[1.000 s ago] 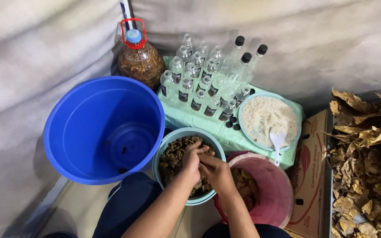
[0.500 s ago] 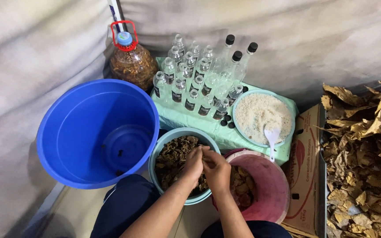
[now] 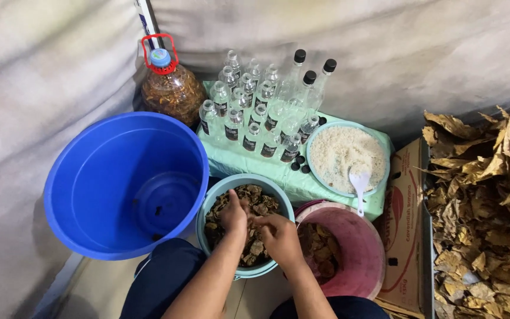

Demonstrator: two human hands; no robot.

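Note:
Both my hands are down in a teal bowl (image 3: 216, 195) full of brown dried pieces (image 3: 254, 201). My left hand (image 3: 234, 216) rests on the pieces with its fingers curled into them. My right hand (image 3: 278, 235) lies beside it, touching it, fingers bent over the same pile. What exactly each hand pinches is hidden by the fingers. A pink bowl (image 3: 364, 254) holding more brown pieces stands just right of the teal bowl.
A large blue bucket (image 3: 107, 189) stands at left. Behind are several small clear bottles (image 3: 249, 118) on a pale green cloth (image 3: 290, 177), a jug of brown material (image 3: 171, 88), a bowl of white grains (image 3: 346, 155) with a white spoon (image 3: 359, 186), and dry leaves (image 3: 485, 207) beside a cardboard box (image 3: 405, 224).
The view shifted slightly, the scene sliding down. My hands stay in the teal bowl, working the brown pieces with small finger movements.

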